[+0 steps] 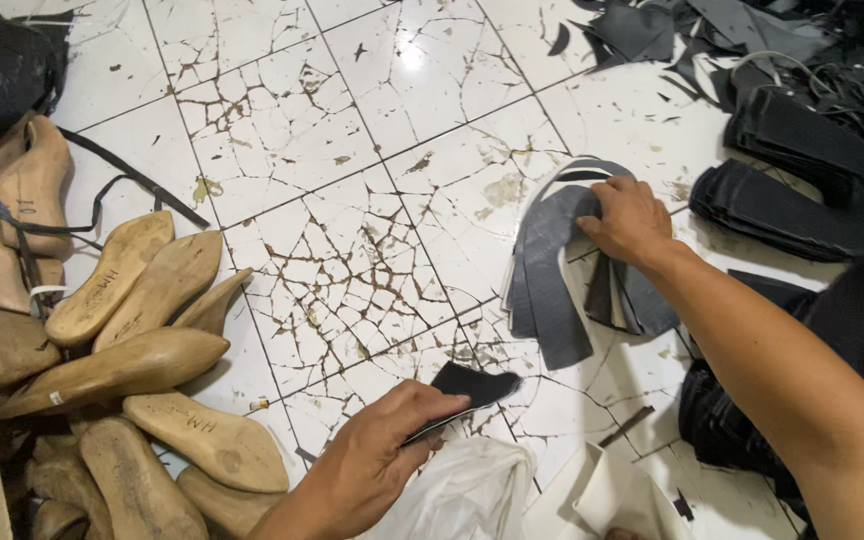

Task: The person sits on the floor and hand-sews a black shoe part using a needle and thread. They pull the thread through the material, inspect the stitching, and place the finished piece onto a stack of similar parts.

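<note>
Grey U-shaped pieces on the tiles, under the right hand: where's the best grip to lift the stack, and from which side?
Probably at the curved top of the grey U-shaped stack, where the right hand already presses: there the layers overlap, while the legs fan apart toward the near side. Come from above on the right, since the left hand holds a dark flat piece.

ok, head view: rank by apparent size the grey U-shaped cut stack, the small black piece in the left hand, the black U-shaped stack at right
1. Black U-shaped stack, partly cropped
2. Grey U-shaped cut stack, close to it, so unsure
3. Small black piece in left hand, clearly smallest though nearest
</note>
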A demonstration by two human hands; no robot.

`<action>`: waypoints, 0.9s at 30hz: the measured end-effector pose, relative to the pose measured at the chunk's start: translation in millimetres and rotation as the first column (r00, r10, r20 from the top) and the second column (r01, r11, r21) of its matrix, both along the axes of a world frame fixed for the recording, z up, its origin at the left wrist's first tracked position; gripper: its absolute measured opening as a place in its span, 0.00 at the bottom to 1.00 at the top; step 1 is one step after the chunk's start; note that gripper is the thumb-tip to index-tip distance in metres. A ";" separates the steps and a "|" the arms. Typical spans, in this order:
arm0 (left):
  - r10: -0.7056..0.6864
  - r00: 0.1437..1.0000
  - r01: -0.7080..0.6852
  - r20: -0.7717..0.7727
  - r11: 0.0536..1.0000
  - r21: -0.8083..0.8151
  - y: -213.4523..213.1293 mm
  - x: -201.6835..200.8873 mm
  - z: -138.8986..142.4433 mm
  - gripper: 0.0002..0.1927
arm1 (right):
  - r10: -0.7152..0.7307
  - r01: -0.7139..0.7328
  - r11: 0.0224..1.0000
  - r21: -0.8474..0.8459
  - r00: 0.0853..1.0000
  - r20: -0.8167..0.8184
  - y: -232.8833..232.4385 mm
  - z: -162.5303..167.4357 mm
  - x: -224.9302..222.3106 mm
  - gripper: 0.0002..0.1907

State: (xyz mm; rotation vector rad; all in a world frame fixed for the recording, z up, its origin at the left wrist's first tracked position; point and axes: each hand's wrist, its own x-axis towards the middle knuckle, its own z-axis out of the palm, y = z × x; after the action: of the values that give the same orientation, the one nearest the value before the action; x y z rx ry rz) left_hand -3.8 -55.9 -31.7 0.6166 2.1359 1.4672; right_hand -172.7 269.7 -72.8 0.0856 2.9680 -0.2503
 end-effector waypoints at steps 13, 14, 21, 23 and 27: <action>0.092 0.985 -0.073 0.143 0.989 -0.131 -6.4 -14.4 -6.7 0.16 | -0.025 0.023 1.000 -0.015 0.993 -0.115 10.9 -21.6 -6.9 0.24; 0.083 0.987 -0.065 0.136 0.990 -0.128 -4.8 -15.0 -5.7 0.16 | -0.006 0.000 0.999 -0.032 0.985 -0.170 14.7 -21.0 -2.3 0.24; 0.079 0.984 -0.064 0.162 0.993 -0.099 -2.6 -16.6 0.3 0.16 | 0.097 0.002 0.865 -0.502 0.981 0.170 35.3 -4.6 36.9 0.11; 0.076 0.983 -0.063 0.165 0.994 -0.087 -1.7 -17.1 1.0 0.16 | 0.061 0.135 0.740 -0.659 0.962 0.266 41.8 4.1 43.4 0.11; 0.086 0.976 -0.057 0.199 0.988 -0.147 3.6 -18.7 0.1 0.15 | -0.142 0.277 0.695 -0.664 0.958 0.251 47.6 8.9 26.5 0.14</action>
State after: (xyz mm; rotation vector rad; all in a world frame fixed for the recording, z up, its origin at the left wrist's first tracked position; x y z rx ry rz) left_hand -22.5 -52.3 -31.6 0.3253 2.0949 1.3396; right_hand -146.2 317.4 -64.0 0.3335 2.4727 -1.2937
